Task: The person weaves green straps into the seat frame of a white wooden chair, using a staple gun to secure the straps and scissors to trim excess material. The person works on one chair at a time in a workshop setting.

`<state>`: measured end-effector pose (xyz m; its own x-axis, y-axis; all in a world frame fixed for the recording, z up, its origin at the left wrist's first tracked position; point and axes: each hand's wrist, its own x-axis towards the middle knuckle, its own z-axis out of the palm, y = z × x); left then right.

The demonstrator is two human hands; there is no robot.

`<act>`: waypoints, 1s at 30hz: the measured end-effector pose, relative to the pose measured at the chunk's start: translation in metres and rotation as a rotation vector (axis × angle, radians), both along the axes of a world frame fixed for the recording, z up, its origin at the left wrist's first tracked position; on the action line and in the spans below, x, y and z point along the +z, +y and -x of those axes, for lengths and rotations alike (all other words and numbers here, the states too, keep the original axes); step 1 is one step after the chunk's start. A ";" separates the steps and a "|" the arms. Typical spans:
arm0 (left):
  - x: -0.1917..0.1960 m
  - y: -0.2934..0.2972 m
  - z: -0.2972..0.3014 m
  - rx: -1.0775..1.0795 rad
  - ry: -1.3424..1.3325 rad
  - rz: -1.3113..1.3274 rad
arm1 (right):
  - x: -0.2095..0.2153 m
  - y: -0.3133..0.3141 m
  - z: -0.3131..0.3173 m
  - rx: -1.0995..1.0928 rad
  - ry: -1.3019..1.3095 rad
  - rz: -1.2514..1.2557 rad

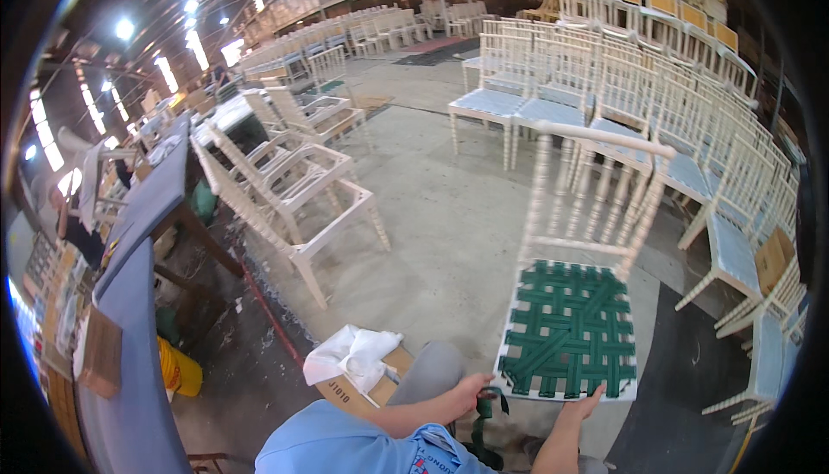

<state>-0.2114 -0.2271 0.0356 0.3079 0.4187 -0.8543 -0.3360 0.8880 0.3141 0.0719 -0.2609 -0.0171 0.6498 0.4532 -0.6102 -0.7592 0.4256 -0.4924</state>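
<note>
A cream wooden chair (574, 247) with turned back spindles stands in front of me. Green webbing straps (566, 336) are woven across its white seat frame, one band running diagonally. My left hand (469, 394) is closed at the seat's near left corner, with a loose green strap (494, 405) hanging beside its fingers. My right hand (585, 407) grips the near edge of the seat, right of the middle, fingers partly hidden below.
Bare chair frames (315, 215) stand to the left. Finished-looking chairs with pale blue seats (488, 103) fill the right. A cardboard box (345, 392) with white plastic lies by my knee. A blue-covered table (129, 327) and yellow bucket (179, 368) are far left.
</note>
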 end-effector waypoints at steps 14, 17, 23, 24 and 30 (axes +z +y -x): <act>0.036 -0.025 0.063 -0.257 0.114 -0.372 | 0.028 -0.060 0.133 1.400 -0.385 0.228; 0.058 -0.041 0.055 -0.401 -0.038 -0.404 | 0.021 -0.058 0.032 0.704 -0.933 0.600; 0.084 -0.078 0.068 -0.394 -0.183 -0.544 | 0.009 -0.024 0.051 0.568 -0.471 0.278; 0.099 -0.072 0.057 -0.431 -0.237 -0.617 | 0.002 -0.018 0.040 0.482 -0.579 0.231; 0.155 -0.083 0.043 -0.546 -0.382 -0.754 | -0.019 -0.029 0.034 0.496 -0.728 0.243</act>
<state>-0.2546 -0.3106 0.1902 0.8174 0.5290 -0.2282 -0.1380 0.5643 0.8139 0.0374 -0.2899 -0.0362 0.6768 0.6956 -0.2411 -0.2939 -0.0449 -0.9548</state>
